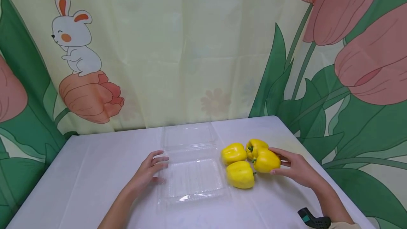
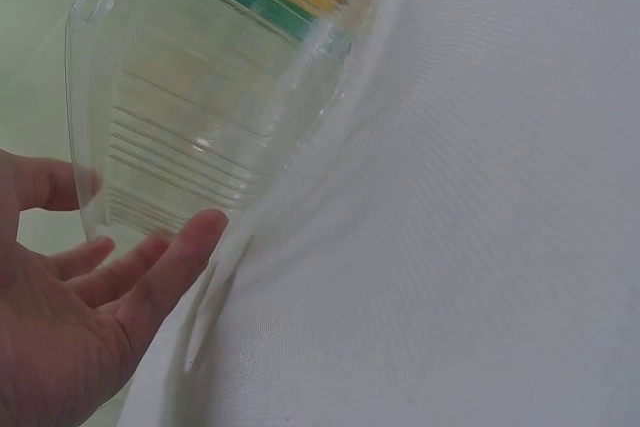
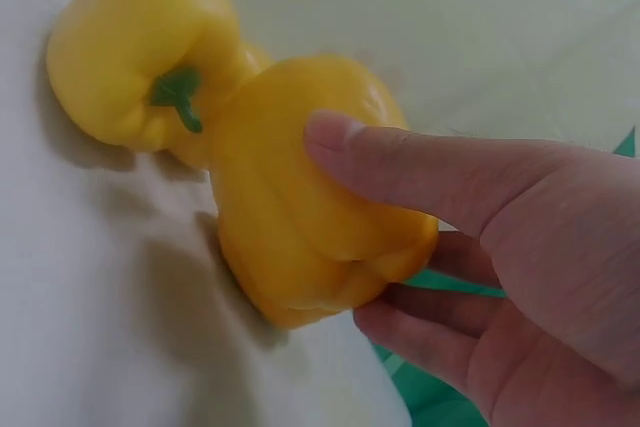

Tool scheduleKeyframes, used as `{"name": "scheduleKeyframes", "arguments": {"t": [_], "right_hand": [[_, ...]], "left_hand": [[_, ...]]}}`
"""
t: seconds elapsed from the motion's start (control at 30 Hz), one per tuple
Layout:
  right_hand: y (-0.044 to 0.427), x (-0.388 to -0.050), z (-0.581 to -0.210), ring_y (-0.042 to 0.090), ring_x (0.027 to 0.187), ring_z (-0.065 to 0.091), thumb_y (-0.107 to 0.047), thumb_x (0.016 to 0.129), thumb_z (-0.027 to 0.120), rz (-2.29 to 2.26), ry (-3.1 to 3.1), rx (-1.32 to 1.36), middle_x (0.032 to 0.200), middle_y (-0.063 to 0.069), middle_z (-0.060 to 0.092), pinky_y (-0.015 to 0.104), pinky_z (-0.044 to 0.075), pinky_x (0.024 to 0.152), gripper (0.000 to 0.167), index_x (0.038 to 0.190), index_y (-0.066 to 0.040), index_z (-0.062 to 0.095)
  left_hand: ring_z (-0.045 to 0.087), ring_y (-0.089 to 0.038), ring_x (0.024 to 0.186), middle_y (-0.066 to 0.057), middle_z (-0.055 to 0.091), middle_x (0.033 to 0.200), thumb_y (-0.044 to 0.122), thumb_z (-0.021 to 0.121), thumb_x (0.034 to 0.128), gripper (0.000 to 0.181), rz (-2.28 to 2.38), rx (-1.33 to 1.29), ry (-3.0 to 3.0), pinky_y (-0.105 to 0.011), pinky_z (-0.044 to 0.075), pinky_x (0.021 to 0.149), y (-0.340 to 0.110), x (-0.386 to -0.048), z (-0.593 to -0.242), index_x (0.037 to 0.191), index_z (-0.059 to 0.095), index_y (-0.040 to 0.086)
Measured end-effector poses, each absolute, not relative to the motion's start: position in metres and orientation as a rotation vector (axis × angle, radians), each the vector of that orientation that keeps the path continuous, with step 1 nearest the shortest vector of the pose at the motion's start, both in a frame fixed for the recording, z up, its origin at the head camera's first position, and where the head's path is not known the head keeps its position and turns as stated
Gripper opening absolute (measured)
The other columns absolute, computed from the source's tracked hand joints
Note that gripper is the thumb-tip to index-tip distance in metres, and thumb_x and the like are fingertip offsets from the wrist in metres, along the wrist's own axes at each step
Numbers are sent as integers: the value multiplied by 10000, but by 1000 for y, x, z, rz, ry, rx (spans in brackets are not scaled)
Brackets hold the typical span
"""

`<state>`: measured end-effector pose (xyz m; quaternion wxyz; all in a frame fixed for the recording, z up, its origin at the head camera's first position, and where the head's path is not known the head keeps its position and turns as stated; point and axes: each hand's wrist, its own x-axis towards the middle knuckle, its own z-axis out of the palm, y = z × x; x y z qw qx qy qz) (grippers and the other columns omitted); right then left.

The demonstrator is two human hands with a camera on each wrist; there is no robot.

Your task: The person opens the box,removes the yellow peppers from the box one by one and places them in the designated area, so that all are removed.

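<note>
My right hand (image 1: 294, 167) holds a yellow bell pepper (image 1: 266, 160) at its right side; in the right wrist view the thumb lies over the pepper (image 3: 310, 197) and the other fingers are partly hidden behind it. Two more yellow bell peppers (image 1: 233, 153) (image 1: 240, 175) lie to its left, and another (image 1: 256, 145) sits behind it. A clear plastic clamshell container (image 1: 194, 181) lies unfolded left of the peppers, its lid (image 1: 188, 135) towards the back. At the container's left edge is my left hand (image 1: 147, 172), fingers spread and loosely bent; firm contact cannot be told.
A white-covered table (image 1: 92, 172) bears everything. Behind it hangs a curtain (image 1: 152, 52) printed with a rabbit and tulips. A black device (image 1: 314, 219) is strapped at the right wrist.
</note>
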<state>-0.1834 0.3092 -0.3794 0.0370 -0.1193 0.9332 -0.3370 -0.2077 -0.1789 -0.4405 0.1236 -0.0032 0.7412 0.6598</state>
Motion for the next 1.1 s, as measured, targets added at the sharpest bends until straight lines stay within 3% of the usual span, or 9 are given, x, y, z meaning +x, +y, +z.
{"name": "scheduleKeyframes", "arguments": {"t": [0.47,0.83,0.97,1.1], "right_hand": [[315,-188,-393,396,1215,541,-346,785,783,-1027,2778,-372,1427,235,481,404,541,936,759,1409,-49,468],[317,-192,-395,432,1267,498,-353,802,765,-1009,2774,-369,1426,225,488,476,492,989,717,1394,-57,491],[315,-191,-392,435,1269,494,-371,823,743,-964,2830,-356,1413,219,506,522,473,1004,688,1384,-54,500],[306,-189,-383,459,1287,461,-394,879,678,-950,2941,-317,1412,209,513,619,434,1003,622,1384,-75,503]], "left_hand": [[507,-322,1268,-157,480,1451,244,558,970,559,1913,-12,2176,-392,602,768,-181,-205,-439,1458,301,158],[503,-325,1272,-153,495,1440,190,535,977,531,1902,-32,2218,-360,585,766,-183,-204,-438,1456,308,149],[504,-342,1268,-159,498,1434,163,511,987,509,1873,-12,2267,-373,578,814,-184,-204,-433,1452,307,135],[469,-364,1308,-175,464,1453,170,501,997,502,1764,79,2427,-458,538,937,-188,-203,-426,1454,298,130]]}}
